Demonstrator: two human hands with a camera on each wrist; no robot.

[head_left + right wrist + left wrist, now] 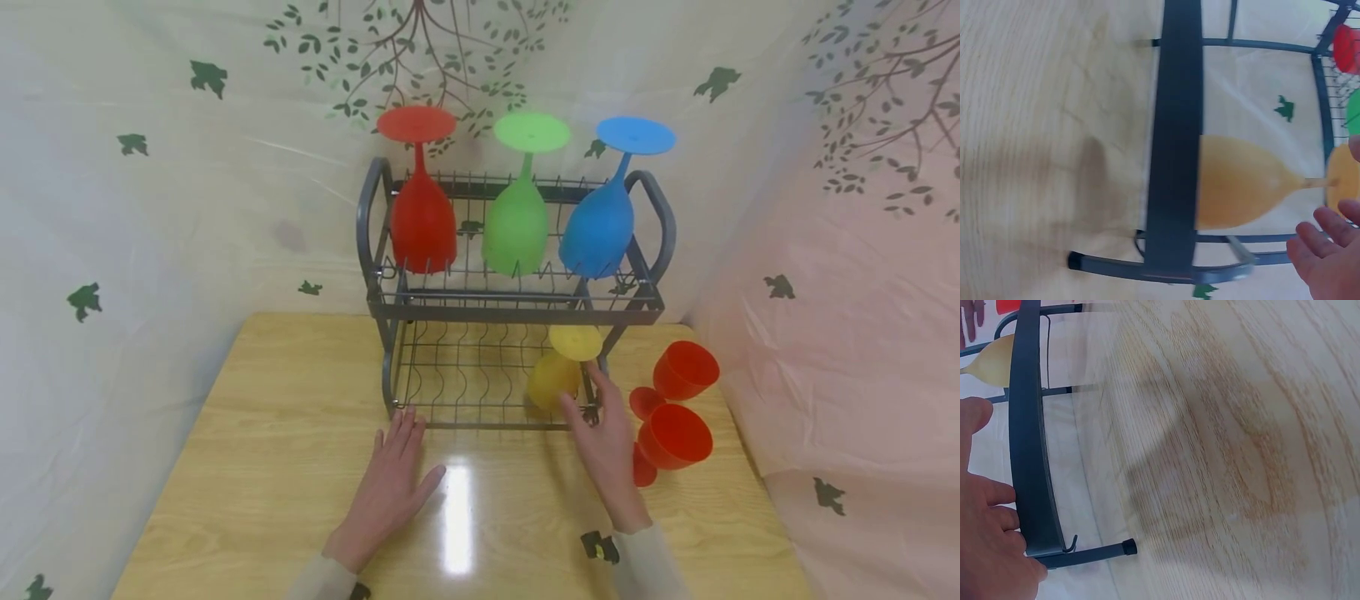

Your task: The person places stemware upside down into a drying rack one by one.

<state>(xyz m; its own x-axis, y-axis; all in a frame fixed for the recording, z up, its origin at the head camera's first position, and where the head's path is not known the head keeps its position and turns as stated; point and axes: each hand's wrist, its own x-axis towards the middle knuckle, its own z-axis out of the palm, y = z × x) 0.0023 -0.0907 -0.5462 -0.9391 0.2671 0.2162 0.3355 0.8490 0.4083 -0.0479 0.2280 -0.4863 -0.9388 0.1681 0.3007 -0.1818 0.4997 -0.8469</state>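
Observation:
A yellow plastic goblet [552, 382] stands upside down at the right end of the lower tier of a dark wire dish rack [517, 316]. Beside it is my right hand [609, 446], thumb and fingers spread around the goblet's foot [1342, 178] without closing on it. My left hand [387, 485] reaches to the rack's lower front left, its fingertips at the front bar [1030, 437]. On the upper tier, a red goblet [423, 221], a green goblet [516, 225] and a blue goblet [598, 229] also stand inverted.
Two red goblets, one behind [684, 371] and one in front [675, 437], lie tilted on the wooden table [277, 467] right of the rack. A leaf-patterned sheet [187, 192] hangs behind and along the sides.

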